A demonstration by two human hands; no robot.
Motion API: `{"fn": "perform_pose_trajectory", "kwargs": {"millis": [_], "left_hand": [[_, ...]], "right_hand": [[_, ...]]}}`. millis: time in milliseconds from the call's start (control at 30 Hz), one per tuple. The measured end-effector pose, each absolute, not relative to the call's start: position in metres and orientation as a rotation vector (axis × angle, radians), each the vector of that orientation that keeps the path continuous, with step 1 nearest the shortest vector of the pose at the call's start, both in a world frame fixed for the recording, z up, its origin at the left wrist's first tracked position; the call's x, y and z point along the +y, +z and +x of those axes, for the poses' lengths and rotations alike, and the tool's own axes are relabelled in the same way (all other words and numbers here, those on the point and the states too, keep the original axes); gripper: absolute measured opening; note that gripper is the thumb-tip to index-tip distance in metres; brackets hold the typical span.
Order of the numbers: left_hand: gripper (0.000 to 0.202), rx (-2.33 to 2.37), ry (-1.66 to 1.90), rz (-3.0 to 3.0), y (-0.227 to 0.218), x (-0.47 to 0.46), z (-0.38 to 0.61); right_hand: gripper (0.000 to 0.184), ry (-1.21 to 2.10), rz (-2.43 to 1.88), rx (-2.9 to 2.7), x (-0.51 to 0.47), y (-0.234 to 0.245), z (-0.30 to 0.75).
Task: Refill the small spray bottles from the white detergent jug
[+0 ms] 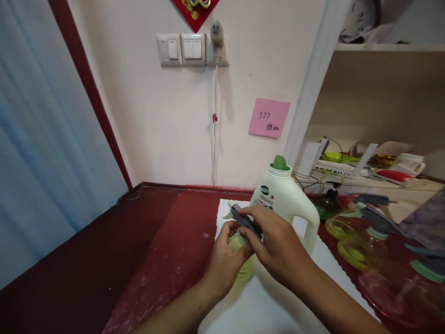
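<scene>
A small clear spray bottle (246, 270) with pale yellow-green liquid stands on a white sheet (269, 308). My left hand (227, 260) wraps round its neck. Above it, my right hand (273, 232) grips the grey trigger spray head (239, 217), which sits tilted at the bottle's mouth with its pale nozzle pointing up and left. Whether the head is seated on the neck cannot be made out, as my fingers cover the join. Just behind my right hand is a large pale green jug (299, 204) without a cap, and a green piece (279, 163) shows in its mouth.
Several clear spray bottles (377, 246) with grey and green heads stand on the right of the red table (163, 246). A dark pump bottle (328, 202) is behind them. A white router (333, 168) sits on the shelf; a blue curtain (52, 130) hangs at left.
</scene>
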State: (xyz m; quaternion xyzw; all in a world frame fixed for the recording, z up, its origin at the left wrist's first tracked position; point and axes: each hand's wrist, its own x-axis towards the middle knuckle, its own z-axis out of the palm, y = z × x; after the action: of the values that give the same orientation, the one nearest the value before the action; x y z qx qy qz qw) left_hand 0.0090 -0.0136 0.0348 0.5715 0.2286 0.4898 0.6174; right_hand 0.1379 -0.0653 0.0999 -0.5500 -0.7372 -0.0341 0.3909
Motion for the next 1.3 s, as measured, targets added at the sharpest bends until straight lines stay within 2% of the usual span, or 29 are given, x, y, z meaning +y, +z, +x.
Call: {"fn": "perform_pose_trajectory", "kwargs": {"millis": [133,433,600,900,1300], "left_hand": [[0.042,0.566,1.198,1.207,0.034,-0.012,0.013],[0.028,0.450,1.067,1.454,0.025,-0.004,0.001],[0.030,0.441,1.081,1.484,0.026,-0.003,0.001],[0.047,0.545,1.135,1.292,0.028,-0.001,0.009],[0.030,0.387,1.016,1.532,0.029,0.003,-0.001]], "right_hand": [[0.022,-0.090,-1.343,-1.886,-0.063,0.096,0.139],[0.024,-0.077,-1.321,-1.866,-0.059,0.090,0.143],[0.023,-0.074,-1.305,-1.878,-0.061,0.091,0.143],[0.023,-0.058,-1.337,-1.874,-0.062,0.091,0.143],[0.022,-0.071,-1.337,-1.852,-0.062,0.090,0.148]]}}
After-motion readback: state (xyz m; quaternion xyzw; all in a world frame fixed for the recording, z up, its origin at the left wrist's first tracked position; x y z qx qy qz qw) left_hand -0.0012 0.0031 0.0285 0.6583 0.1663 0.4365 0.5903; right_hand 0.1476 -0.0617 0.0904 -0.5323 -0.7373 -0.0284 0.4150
